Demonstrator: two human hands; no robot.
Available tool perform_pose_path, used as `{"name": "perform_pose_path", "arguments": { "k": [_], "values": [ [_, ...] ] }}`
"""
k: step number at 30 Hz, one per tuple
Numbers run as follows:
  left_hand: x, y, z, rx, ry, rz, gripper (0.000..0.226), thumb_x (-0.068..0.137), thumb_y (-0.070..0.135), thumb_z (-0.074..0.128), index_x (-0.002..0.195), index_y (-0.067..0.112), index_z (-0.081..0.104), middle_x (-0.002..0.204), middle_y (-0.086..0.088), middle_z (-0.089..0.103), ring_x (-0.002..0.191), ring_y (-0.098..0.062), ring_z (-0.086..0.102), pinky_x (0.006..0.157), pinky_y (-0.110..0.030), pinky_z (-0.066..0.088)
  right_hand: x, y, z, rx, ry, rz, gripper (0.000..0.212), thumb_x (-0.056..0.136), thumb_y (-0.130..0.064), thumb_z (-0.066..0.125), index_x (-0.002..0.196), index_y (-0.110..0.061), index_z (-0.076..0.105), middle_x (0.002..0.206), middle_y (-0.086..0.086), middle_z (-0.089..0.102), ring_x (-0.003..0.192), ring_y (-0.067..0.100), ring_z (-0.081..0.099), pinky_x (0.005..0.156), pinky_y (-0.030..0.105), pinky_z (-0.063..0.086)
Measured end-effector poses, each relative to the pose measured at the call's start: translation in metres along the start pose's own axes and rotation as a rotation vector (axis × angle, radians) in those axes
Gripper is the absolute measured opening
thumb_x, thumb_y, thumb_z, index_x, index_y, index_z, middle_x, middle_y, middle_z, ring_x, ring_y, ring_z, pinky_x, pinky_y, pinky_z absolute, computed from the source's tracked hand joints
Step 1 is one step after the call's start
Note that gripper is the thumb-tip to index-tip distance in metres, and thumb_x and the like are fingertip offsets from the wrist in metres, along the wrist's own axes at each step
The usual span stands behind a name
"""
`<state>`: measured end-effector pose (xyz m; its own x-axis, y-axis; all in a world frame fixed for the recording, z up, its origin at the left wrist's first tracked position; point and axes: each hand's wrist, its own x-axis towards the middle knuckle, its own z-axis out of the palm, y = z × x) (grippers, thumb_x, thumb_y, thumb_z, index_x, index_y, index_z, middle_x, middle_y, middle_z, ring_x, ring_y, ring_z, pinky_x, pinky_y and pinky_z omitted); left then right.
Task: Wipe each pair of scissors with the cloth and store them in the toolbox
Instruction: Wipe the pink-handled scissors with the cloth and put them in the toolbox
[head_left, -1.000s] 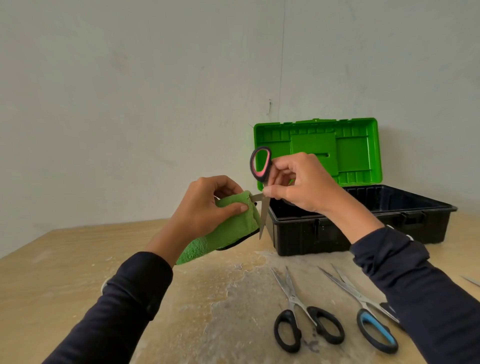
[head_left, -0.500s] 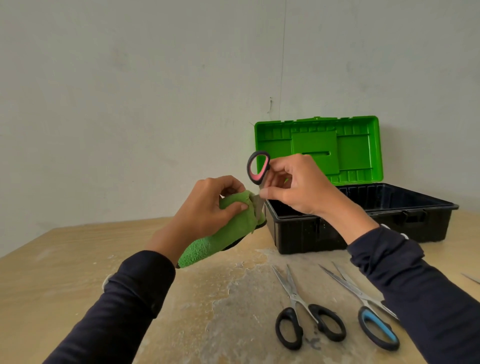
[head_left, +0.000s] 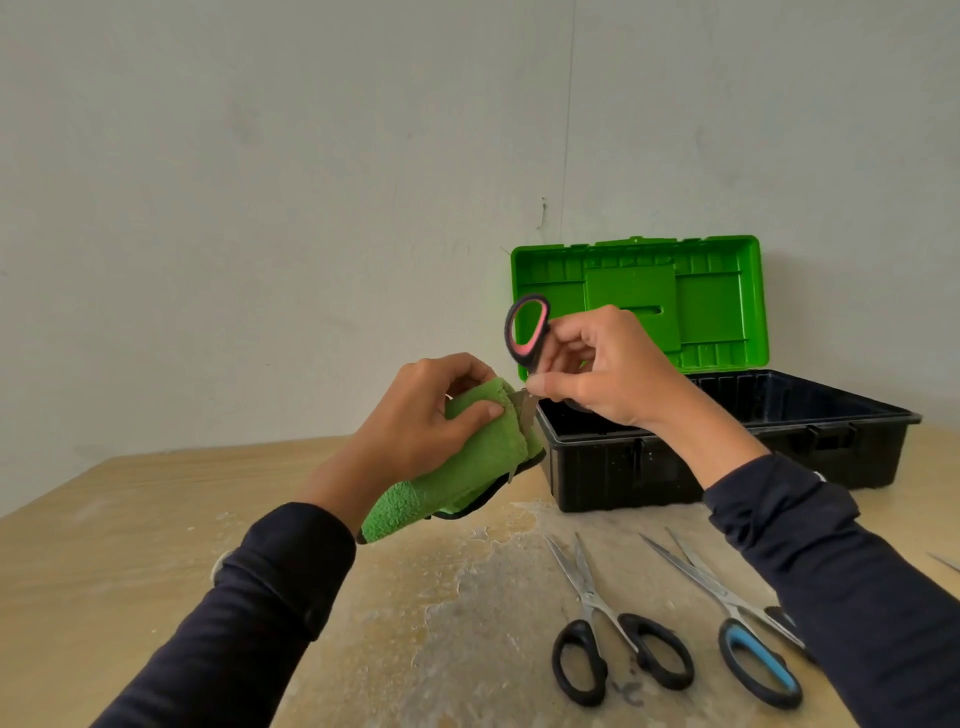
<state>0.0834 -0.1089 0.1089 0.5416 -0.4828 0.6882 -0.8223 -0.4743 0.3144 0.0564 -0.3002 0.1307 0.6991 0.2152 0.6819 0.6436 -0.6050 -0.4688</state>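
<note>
1. The surface is a light wooden tabletop (head_left: 130, 519), pretty beat up: a big patch in the middle looks grey and crusty, with whitish flaky residue spreading out from under the hands toward the near edge.
2. Behind it is just a plain off-white wall (head_left: 260, 182) with a thin vertical seam running down to the box and a small dark mark near it.
3. Against that wall sits a black plastic toolbox with a bright green lid (head_left: 727, 441), lid flipped up and leaning back, tub open toward the camera.
4. The person's left hand (head_left: 421, 421) has its fingers curled around a fluffy green microfibre cloth (head_left: 467, 467), thumb pressing on top. The cloth is held up off the table, just left of the toolbox's front corner.
5. The right hand (head_left: 597, 369) pinches a pair of black-handled scissors with pink inner loops (head_left: 527, 332), handle pointing up and blades going down into the folded cloth, so most of the metal is hidden. This pair is in the air right in front of the toolbox's left end.
6. On the table, near the right sleeve, lie all-black-handled scissors (head_left: 613, 644) and, just right of them, black scissors with blue-lined handles (head_left: 748, 649), both with blades spread and tips pointing toward the box. The sleeve covers part of the blue pair.
7. Both arms wear dark navy long sleeves (head_left: 249, 623).
</note>
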Motion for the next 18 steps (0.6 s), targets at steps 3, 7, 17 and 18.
{"name": "perform_pose_path", "arguments": {
  "k": [3,7,17,18],
  "values": [
    [-0.001,-0.002,-0.002,0.004,0.009,0.007,0.009,0.083,0.020,0.064,0.092,0.020,0.062,0.082,0.004,0.067,0.074,-0.008,0.061,0.068,-0.021,0.049,0.000,0.002,-0.006,0.007,0.014,0.030,0.012,0.069,-0.003,0.077,0.068,-0.007,0.065,0.062,0.002,0.065,0.054,0.007,0.059,0.060,0.026,0.051],
    [-0.001,-0.003,-0.005,0.027,0.007,0.021,0.011,0.084,0.021,0.064,0.095,0.019,0.063,0.084,0.004,0.068,0.078,-0.012,0.063,0.072,-0.028,0.051,-0.001,0.004,-0.013,0.045,0.019,0.076,0.013,0.071,-0.002,0.076,0.067,-0.007,0.065,0.059,0.004,0.065,0.051,0.009,0.061,0.055,0.019,0.051],
    [-0.001,0.001,0.002,0.287,0.049,0.192,0.022,0.087,0.022,0.060,0.107,0.012,0.060,0.096,0.000,0.066,0.086,-0.018,0.058,0.073,-0.029,0.044,-0.003,0.006,-0.022,0.091,0.020,0.314,0.011,0.071,-0.009,0.077,0.063,-0.006,0.070,0.066,0.017,0.070,0.057,0.016,0.066,0.058,0.030,0.053],
    [-0.002,0.000,0.004,0.326,0.056,0.213,0.022,0.088,0.022,0.057,0.107,0.011,0.060,0.097,-0.001,0.066,0.086,-0.019,0.057,0.071,-0.027,0.041,-0.003,0.007,-0.022,0.081,0.028,0.336,0.013,0.071,-0.011,0.078,0.062,-0.008,0.068,0.065,0.016,0.071,0.057,0.014,0.066,0.057,0.029,0.051]
  ]
}}
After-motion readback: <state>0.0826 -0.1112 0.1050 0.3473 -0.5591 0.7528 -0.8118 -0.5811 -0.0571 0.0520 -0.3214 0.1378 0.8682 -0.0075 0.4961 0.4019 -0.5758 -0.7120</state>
